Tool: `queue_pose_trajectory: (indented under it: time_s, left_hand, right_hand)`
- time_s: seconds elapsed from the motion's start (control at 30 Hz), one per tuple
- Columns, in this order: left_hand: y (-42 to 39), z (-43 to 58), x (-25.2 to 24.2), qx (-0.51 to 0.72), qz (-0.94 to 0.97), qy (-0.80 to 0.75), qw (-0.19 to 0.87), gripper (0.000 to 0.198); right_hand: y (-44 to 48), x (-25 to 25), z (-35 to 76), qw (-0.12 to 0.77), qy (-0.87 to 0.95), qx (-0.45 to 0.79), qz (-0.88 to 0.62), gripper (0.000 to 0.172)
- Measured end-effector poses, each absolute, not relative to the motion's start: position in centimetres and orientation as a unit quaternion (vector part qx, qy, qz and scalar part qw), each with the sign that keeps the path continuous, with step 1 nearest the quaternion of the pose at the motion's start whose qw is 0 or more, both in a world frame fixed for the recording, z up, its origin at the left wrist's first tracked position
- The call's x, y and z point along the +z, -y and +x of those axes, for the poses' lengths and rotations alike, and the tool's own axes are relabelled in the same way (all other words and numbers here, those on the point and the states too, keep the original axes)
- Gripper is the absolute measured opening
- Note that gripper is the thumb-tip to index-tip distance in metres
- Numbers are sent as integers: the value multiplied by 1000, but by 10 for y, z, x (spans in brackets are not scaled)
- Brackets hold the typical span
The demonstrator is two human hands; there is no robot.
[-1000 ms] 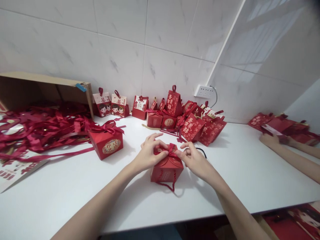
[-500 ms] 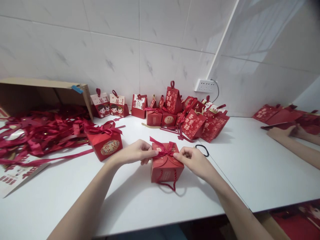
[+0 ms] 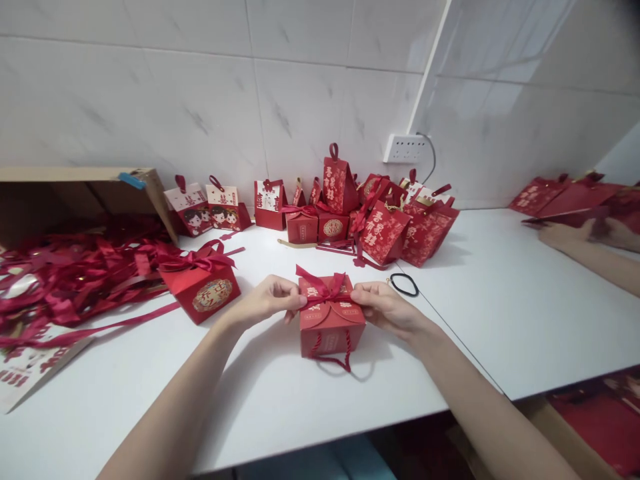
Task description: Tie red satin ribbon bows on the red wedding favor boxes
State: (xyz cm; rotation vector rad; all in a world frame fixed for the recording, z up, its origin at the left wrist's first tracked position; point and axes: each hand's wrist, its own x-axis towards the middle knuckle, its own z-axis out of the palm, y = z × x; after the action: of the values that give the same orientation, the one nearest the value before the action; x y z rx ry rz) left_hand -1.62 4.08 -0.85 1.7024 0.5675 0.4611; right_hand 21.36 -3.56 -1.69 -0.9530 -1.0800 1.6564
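Two hands work at one red box (image 3: 331, 337) toward the near side of the bench (image 3: 280, 413), the fingers of the left hand (image 3: 274, 297) and the right hand (image 3: 393, 308) each pinching one side of its single ribbon (image 3: 327, 293). One cord handle (image 3: 348, 352) hangs at the box's near face. One bow-topped box (image 3: 215, 293) stands left, two cartoon boxes (image 3: 195, 217) farther left, and one black loop (image 3: 404, 285) lies far right of the red box. White surface stretches from the red box to the near edge, and more right beyond one seam (image 3: 457, 342).
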Motion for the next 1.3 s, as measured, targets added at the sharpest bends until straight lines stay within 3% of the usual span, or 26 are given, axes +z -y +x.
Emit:
queue_pose_trajectory:
  time_s: [0.3, 0.43, 0.5, 0.57, 0.63, 0.7, 0.83, 0.9, 1.07, 1.13, 1.23, 1.3]
  left_hand:
    - [-40, -17, -6, 182, 757, -289, 557, 42]
    - [-40, -20, -2, 258, 767, -305, 502, 42]
    - [-35, -21, 2, 273, 790, -319, 446, 59]
    - [-29, -22, 6, 232, 827, -322, 399, 88]
    - [-27, -23, 9, 184, 847, -322, 381, 102]
    - [-31, -26, 8, 200, 835, -340, 384, 93]
    - [-51, -33, 4, 431, 691, -474, 335, 56]
    - [-57, -35, 4, 486, 627, -507, 337, 44]
    - [-46, -26, 7, 358, 706, -406, 457, 43]
    - [-39, -21, 5, 315, 731, -377, 474, 46]
    - [-32, -14, 2, 282, 744, -353, 493, 52]
    - [-29, -11, 1, 260, 743, -342, 513, 52]
  right_hand:
    - [33, -21, 222, 426, 439, 694, -380, 37]
    - [29, -27, 227, 516, 411, 625, -417, 44]
    - [26, -31, 227, 562, 403, 575, -437, 44]
    - [23, -34, 224, 570, 412, 558, -440, 44]
    - [23, -36, 222, 565, 427, 554, -437, 45]
    - [25, -37, 221, 574, 442, 515, -459, 45]
    - [26, -31, 227, 622, 408, 436, -507, 43]
    - [22, -25, 231, 648, 386, 412, -512, 42]
    - [6, -13, 236, 599, 503, 374, -498, 40]
    - [1, -14, 236, 540, 595, 390, -450, 50]
    - [1, -19, 237, 412, 699, 442, -383, 97]
    - [6, -23, 237, 327, 729, 470, -375, 116]
